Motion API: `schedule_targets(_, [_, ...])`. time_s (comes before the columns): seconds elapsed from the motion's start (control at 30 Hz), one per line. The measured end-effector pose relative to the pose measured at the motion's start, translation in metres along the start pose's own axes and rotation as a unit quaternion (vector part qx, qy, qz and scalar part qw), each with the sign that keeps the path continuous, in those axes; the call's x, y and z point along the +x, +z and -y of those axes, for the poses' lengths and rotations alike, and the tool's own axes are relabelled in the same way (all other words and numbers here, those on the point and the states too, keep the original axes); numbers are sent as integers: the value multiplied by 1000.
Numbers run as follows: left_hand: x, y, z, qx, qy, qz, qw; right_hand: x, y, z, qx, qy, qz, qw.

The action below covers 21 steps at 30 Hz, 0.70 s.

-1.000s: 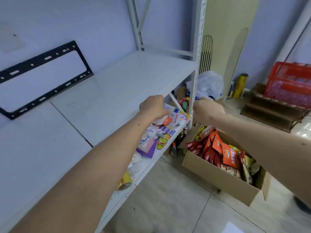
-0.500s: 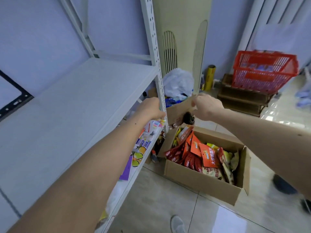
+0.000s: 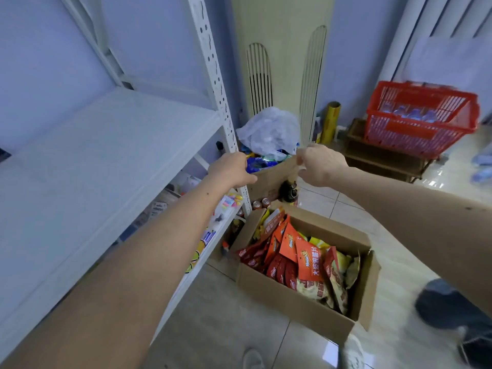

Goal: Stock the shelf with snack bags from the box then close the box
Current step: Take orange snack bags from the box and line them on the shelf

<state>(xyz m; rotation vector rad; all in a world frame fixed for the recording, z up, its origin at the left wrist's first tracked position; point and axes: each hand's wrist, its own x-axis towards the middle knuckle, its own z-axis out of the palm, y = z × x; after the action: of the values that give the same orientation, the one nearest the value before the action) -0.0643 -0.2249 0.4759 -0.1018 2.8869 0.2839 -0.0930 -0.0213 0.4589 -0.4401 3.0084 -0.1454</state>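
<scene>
An open cardboard box [image 3: 292, 302] stands on the tiled floor beside the white shelf unit, full of red, orange and yellow snack bags [image 3: 306, 259]. The wide upper shelf board [image 3: 106, 155] is bare. On the lower shelf [image 3: 226, 225] lie several colourful packets. My left hand [image 3: 231, 169] hovers by the shelf's front post, back toward me, fingers curled down out of sight, nothing visible in it. My right hand [image 3: 319, 163] hangs in the air above and beyond the box, fingers loosely curled, holding nothing I can see.
Behind the post [image 3: 213, 75] a second cardboard box [image 3: 269, 179] holds a white plastic bag [image 3: 269, 131], with cans and a dark bottle at its foot. A red basket [image 3: 418, 123] sits on a wooden crate [image 3: 380, 158] at right. A tall cream air conditioner [image 3: 282, 49] stands at the back.
My left hand has let go of the packet on the lower shelf and pulled back beside the post. My view has swung right, toward the box.
</scene>
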Motion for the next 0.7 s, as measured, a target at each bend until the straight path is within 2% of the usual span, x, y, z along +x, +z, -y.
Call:
schedule_targets(0.23, [-8,40,-47,-44,-85,4,995,19,7,-53,-33,-78,38,996])
schedule_targets(0.47, [-43,109,-72,-74,-168,52,982,13,46,-77,-49,-154,94,982])
schedule_targets(0.7, [-76,169,-96,-78,-191,64,976,-4,88,-103,-42,-192,107,975])
